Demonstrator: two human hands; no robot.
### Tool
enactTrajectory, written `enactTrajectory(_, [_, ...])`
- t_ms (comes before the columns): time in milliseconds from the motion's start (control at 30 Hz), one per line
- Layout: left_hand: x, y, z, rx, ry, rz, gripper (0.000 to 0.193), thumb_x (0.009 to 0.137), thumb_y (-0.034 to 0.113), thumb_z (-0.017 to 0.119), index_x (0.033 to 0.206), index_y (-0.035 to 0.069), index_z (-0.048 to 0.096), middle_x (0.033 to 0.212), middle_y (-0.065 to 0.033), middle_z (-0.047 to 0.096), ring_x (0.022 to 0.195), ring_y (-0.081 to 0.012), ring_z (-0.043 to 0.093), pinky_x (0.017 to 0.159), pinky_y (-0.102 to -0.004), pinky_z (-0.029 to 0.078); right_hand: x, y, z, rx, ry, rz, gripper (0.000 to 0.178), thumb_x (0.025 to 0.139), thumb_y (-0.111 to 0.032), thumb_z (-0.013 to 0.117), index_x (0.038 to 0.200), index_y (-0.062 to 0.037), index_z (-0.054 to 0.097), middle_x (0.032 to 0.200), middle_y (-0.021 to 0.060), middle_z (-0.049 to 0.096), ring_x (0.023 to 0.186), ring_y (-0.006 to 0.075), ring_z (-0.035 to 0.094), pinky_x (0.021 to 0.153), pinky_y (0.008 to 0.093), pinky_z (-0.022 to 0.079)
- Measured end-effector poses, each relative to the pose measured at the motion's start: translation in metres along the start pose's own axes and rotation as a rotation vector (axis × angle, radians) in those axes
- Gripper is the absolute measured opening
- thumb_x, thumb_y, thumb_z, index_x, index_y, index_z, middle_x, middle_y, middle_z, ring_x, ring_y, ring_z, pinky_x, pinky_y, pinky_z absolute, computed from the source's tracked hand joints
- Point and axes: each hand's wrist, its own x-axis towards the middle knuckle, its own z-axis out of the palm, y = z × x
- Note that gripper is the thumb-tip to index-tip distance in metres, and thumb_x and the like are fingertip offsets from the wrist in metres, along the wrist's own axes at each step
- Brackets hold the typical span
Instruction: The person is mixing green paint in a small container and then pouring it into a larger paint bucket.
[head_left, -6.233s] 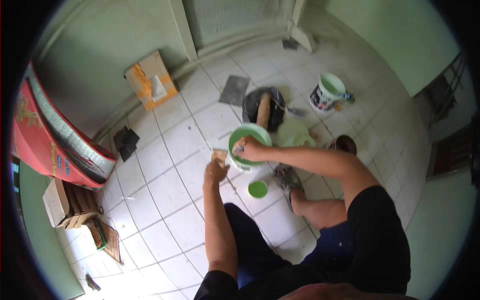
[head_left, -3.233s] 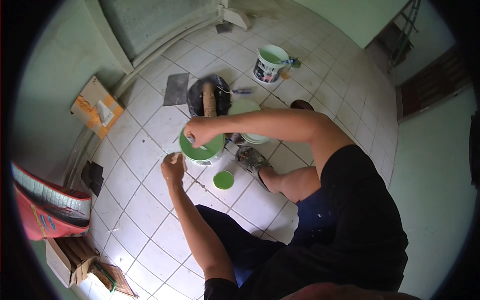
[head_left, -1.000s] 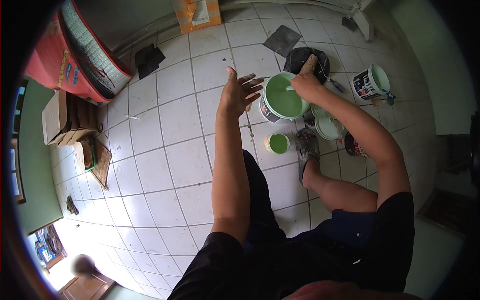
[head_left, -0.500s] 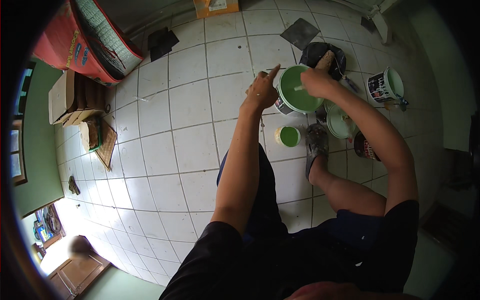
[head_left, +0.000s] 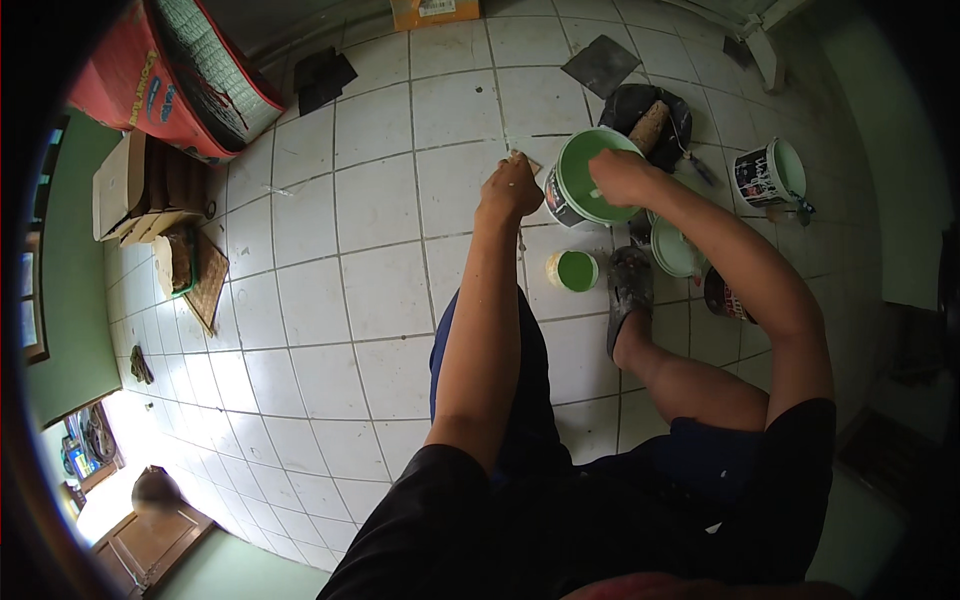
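A white bucket of green paint [head_left: 607, 207] stands on the floor in front of me. My right hand [head_left: 622, 178] reaches over its rim with curled fingers, closed round a short pale stick-like piece [head_left: 596, 193] whose lower part is hidden. Just left of the bucket is my left hand [head_left: 509, 187], its fingers folded together. Something small, pale and brownish shows at its fingertips, too little to name. Nearer to me sits a small tub of brighter green paint [head_left: 575, 271], by my shoe [head_left: 631, 275].
Right of the bucket are a pale green lid or container [head_left: 676, 248], a dark tin [head_left: 722, 296] and another paint bucket [head_left: 787, 170]. Behind it lies a black tray with a paint roller [head_left: 650, 124]. Cardboard boxes [head_left: 125, 190] and a red bag [head_left: 125, 85] stand far left.
My left hand has drawn back slightly from the bucket, and its pointing finger has folded in. My right hand has shifted a little left and down inside the bucket.
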Motion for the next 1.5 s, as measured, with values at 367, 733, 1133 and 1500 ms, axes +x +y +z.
enactTrajectory(367, [-0.007, 0.011, -0.012, 0.020, -0.019, -0.002, 0.039, 0.079, 0.015, 0.066, 0.116, 0.006, 0.061, 0.122, -0.0153, 0.063, 0.120, -0.0294, 0.057, 0.098, -0.0413, 0.049, -0.001, 0.057, 0.025, -0.077, 0.300, 0.141, 0.015, 0.080, -0.005, 0.061, 0.089, 0.0012, 0.072, 0.089, 0.0222, 0.070, 0.088, 0.0374, 0.070, 0.076, 0.0456, 0.057])
enactTrajectory(733, [0.000, 0.009, -0.006, 0.067, -0.017, 0.007, 0.031, 0.079, 0.010, 0.060, 0.109, 0.006, 0.066, 0.118, -0.0155, 0.066, 0.117, -0.0292, 0.060, 0.096, -0.0406, 0.050, 0.008, -0.006, -0.018, -0.011, 0.029, -0.018, 0.017, 0.078, 0.000, 0.062, 0.091, 0.0022, 0.071, 0.098, 0.0236, 0.070, 0.092, 0.0368, 0.070, 0.078, 0.0447, 0.058])
enactTrajectory(1133, [-0.002, 0.002, -0.010, 0.009, -0.011, -0.026, 0.037, 0.080, 0.012, 0.060, 0.116, 0.008, 0.066, 0.119, -0.0132, 0.066, 0.117, -0.0272, 0.060, 0.096, -0.0393, 0.051, 0.004, 0.016, 0.010, -0.201, 0.017, 0.116, 0.016, 0.078, -0.003, 0.064, 0.091, -0.0003, 0.073, 0.099, 0.0221, 0.071, 0.092, 0.0354, 0.070, 0.075, 0.0425, 0.058])
enactTrajectory(1500, [0.009, 0.013, 0.001, 0.062, -0.040, 0.016, 0.033, 0.080, 0.010, 0.060, 0.112, 0.006, 0.067, 0.117, -0.0170, 0.066, 0.116, -0.0318, 0.061, 0.095, -0.0426, 0.050, 0.021, 0.034, -0.001, -0.077, 0.297, 0.018, 0.014, 0.079, -0.003, 0.063, 0.088, 0.0022, 0.072, 0.092, 0.0224, 0.071, 0.089, 0.0378, 0.070, 0.075, 0.0449, 0.058])
